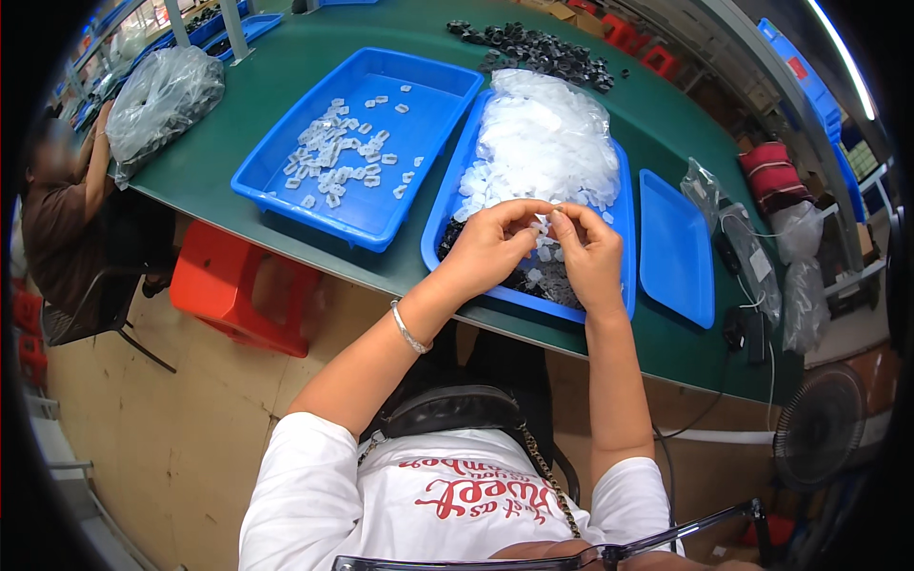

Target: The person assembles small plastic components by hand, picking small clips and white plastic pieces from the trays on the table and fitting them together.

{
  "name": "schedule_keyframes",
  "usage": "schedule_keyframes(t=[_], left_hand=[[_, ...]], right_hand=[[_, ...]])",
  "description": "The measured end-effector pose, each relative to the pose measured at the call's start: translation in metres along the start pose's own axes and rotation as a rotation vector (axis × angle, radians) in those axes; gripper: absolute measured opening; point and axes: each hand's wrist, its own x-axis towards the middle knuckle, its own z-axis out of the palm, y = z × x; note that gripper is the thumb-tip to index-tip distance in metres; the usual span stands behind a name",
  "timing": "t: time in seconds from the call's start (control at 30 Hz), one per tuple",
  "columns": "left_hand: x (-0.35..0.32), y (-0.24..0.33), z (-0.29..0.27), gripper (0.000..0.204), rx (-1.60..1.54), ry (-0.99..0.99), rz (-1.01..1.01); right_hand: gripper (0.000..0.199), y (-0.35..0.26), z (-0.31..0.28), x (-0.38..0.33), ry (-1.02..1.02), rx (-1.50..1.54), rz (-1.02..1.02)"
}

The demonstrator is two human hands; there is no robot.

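Meeting over the blue tray [447, 205], left hand [490, 246] and right hand [590, 255] pinch one small clear piece [545, 226] together.

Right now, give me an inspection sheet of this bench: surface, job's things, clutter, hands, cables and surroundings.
Surface: green table, partly covered by trays.
Job's things: middle blue tray heaped with thin white translucent pieces, dark pieces at its near end; left blue tray with scattered clear small parts.
Clutter: empty blue tray at right; pile of black parts at the far edge; plastic bags at left and right.
Hands: left hand and right hand meet over the middle tray, pinching a small white piece between fingertips.
Cables: black cable hanging off the table's right near edge.
Surroundings: red stool, fan, another person seated at left.
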Motion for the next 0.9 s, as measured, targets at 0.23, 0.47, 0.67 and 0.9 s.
schedule_keyframes(t=[0.23,0.47,0.67,0.9], left_hand=[[0.002,0.000,-0.003,0.027,-0.109,-0.038,-0.120],[0.007,-0.009,-0.006,0.021,-0.352,0.216,-0.061],[0.008,-0.006,-0.016,0.024,-0.557,0.337,-0.074],[0.009,-0.010,-0.006,0.021,-0.475,0.216,-0.054]], right_hand=[[0.010,-0.001,-0.006,0.000,-0.030,0.271,0.103],[0.016,-0.005,-0.006,-0.003,-0.083,0.205,0.110],[0.008,-0.014,-0.005,-0.001,-0.184,0.391,0.179],[0.014,-0.010,-0.008,-0.005,-0.206,0.340,0.149]])
